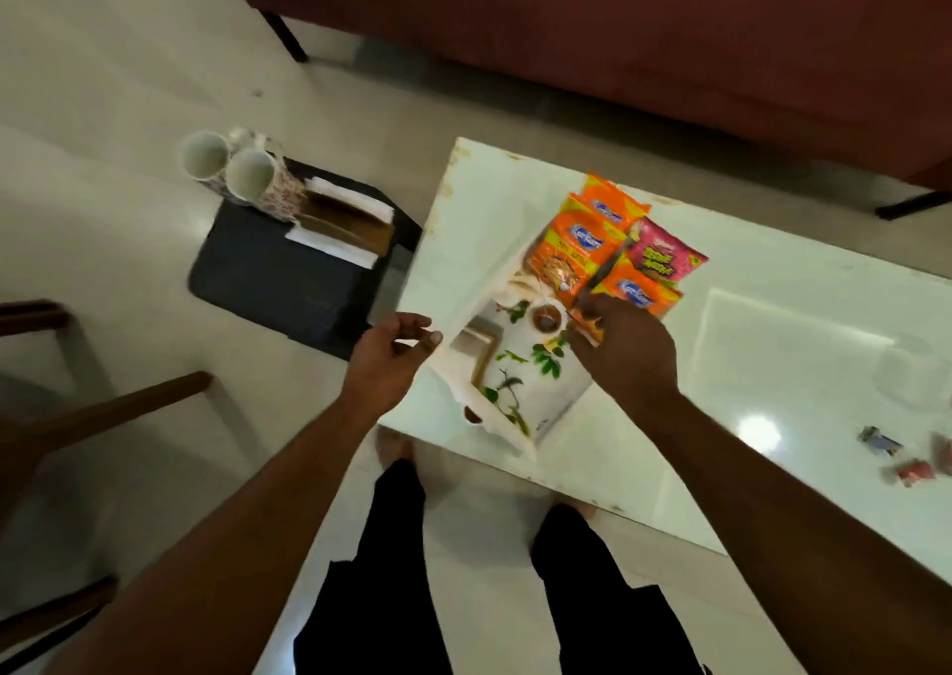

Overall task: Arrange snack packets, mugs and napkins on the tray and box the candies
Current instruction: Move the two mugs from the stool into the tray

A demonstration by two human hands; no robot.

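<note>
So far the job is sitting roughly at its first third, judging by how things are lying now. Farthest left, the mugs (234, 169) are standing on a dark stool (268, 272) beside the table, grouped close together, with the napkins (342, 223) stacked just next to them; none of these are on the tray, so both steps are waiting. Moving right, the left hand (389, 360) is hovering at the tray's (466, 308) left rim, fingers half curled and parted; it is touching the edge or just short of it, and the blur is making it hard to say which. The tray, white with a leaf print, is resting on the white table (721, 344) near its left end. On the tray's far half the snack packets (613, 252) are lying overlapped, three orange ones and a pink one, so that part is looking largely done. The right hand (626, 350) is pinching the near corner of an orange packet, thumb and fingers closed on it, seemingly straightening it into line. Far right, well apart from the tray, the candies (906, 460) are lying loose on the table; no box is in view, so boxing them is remaining untouched.
</note>
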